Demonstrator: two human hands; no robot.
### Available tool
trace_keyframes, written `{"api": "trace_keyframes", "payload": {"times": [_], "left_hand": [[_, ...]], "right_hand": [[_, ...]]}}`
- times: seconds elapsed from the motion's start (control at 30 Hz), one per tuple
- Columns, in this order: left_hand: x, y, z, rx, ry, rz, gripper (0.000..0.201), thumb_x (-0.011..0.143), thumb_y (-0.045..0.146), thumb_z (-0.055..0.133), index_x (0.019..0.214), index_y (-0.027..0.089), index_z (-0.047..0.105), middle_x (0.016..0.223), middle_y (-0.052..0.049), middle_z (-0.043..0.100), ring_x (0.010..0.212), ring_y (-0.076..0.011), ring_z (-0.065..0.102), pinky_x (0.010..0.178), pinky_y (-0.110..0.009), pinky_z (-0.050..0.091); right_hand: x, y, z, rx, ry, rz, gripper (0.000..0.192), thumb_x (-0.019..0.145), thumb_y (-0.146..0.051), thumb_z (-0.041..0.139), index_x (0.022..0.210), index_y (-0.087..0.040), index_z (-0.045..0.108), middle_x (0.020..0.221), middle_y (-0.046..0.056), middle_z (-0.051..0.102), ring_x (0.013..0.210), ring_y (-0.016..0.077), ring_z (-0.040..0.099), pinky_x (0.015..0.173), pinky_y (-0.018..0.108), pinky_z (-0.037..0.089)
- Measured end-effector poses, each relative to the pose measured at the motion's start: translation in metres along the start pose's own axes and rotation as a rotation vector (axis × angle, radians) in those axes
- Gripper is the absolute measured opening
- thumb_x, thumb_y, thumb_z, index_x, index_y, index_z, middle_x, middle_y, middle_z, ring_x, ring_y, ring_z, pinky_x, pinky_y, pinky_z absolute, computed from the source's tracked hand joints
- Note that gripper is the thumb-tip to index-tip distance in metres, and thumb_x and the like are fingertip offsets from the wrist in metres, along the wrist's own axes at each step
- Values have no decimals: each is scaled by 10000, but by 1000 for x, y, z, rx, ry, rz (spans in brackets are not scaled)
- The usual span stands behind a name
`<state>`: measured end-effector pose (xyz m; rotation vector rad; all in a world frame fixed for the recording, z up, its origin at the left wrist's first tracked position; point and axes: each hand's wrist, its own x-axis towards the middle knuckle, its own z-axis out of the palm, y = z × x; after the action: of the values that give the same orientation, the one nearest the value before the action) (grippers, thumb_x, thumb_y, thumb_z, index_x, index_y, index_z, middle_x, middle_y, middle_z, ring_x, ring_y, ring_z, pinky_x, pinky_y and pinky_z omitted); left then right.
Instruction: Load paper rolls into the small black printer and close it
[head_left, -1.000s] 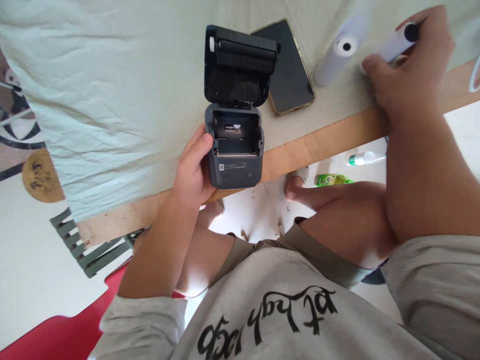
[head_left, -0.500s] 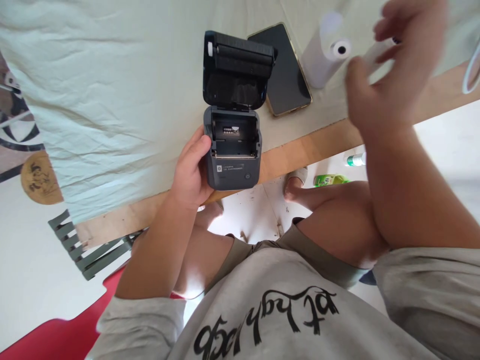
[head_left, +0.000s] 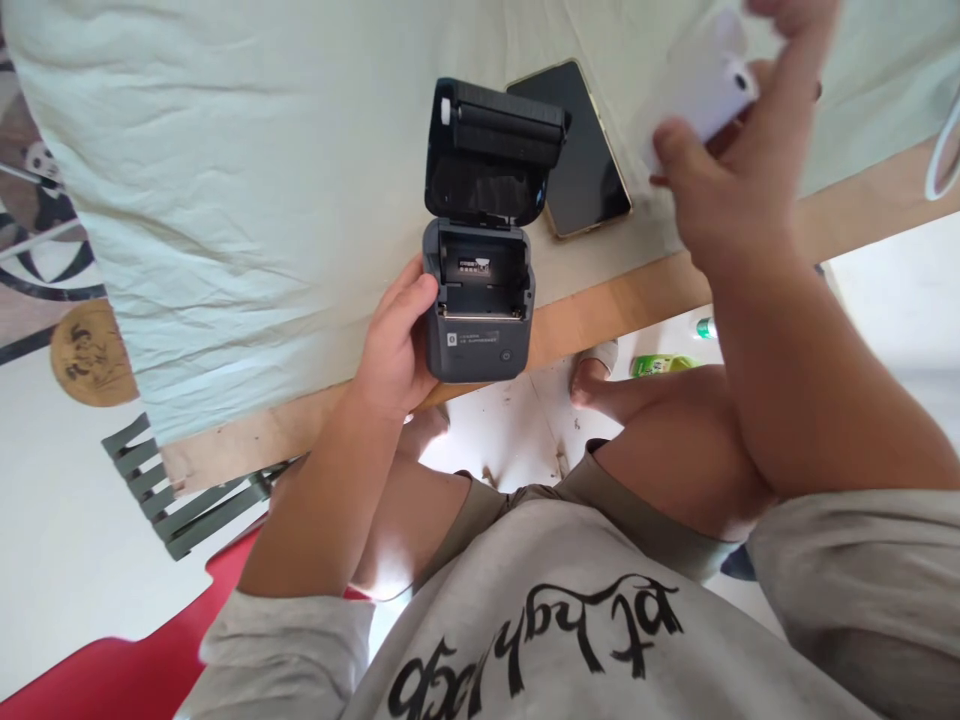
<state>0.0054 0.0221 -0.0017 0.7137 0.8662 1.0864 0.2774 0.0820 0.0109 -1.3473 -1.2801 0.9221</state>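
Observation:
My left hand (head_left: 397,340) grips the side of a small dark grey label printer (head_left: 480,350), thumb along its left edge. The printer's black lid (head_left: 491,150) is swung up, and its inner bay shows a small printed sticker and no roll. At the upper right, my right hand (head_left: 750,170) is closed round a white paper roll (head_left: 701,85), its thumb on the near side. The roll is tilted, with the dark core hole facing right; motion blurs it slightly. Some of the right fingers are hidden behind the roll.
A dark-screened smartphone (head_left: 581,150) lies on the pale green cloth (head_left: 262,180), just behind the lid. The wooden table edge (head_left: 600,315) runs in front. A white cable (head_left: 941,150) hangs at the far right. Below are a green package (head_left: 660,364) and a red chair (head_left: 112,665).
My right hand has moved left and closed round the white paper roll, which is now tilted. The printer in my left hand has shifted slightly right in view, lid still up.

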Motion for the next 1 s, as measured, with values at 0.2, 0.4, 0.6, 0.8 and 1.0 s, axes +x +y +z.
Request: {"api": "trace_keyframes", "payload": {"times": [0.2,0.4,0.6,0.8,1.0], "left_hand": [[1,-1,-3,-15,-15,-3,342,865,446,690,1079,179,717,1023,-67,751,899,-223,718,815,-365,601],[2,-2,-5,4,-14,4,319,904,457,651,1064,187,707,1035,-77,742,959,-248,727,881,-406,595],[1,-4,-6,-13,14,14,273,907,407,627,1029,190,738,970,-46,755,840,-192,708,714,-310,567],[0,-4,-4,-68,-14,28,282,934,389,590,1040,175,740,1004,-45,790,892,-209,716,724,-341,576],[0,-1,-2,-39,-32,4,256,926,416,640,1036,217,758,1013,6,803,918,-205,715,777,-337,597]], "right_hand": [[-32,-20,21,553,-113,407,301,712,-299,775,945,-255,589,898,-6,621,783,127,627,491,221,457],[-53,-25,40,689,-221,517,383,748,-252,831,1039,-305,588,974,-34,640,852,142,647,654,268,616],[-53,-23,43,716,-81,688,118,857,-204,668,964,-212,618,896,11,627,792,127,627,625,234,612],[-55,-26,40,692,-131,578,273,823,-226,771,1029,-275,599,901,-36,578,765,100,596,631,222,603],[-49,-22,38,685,-88,697,301,756,-275,751,1006,-286,584,989,5,672,907,183,672,637,279,608]]}}
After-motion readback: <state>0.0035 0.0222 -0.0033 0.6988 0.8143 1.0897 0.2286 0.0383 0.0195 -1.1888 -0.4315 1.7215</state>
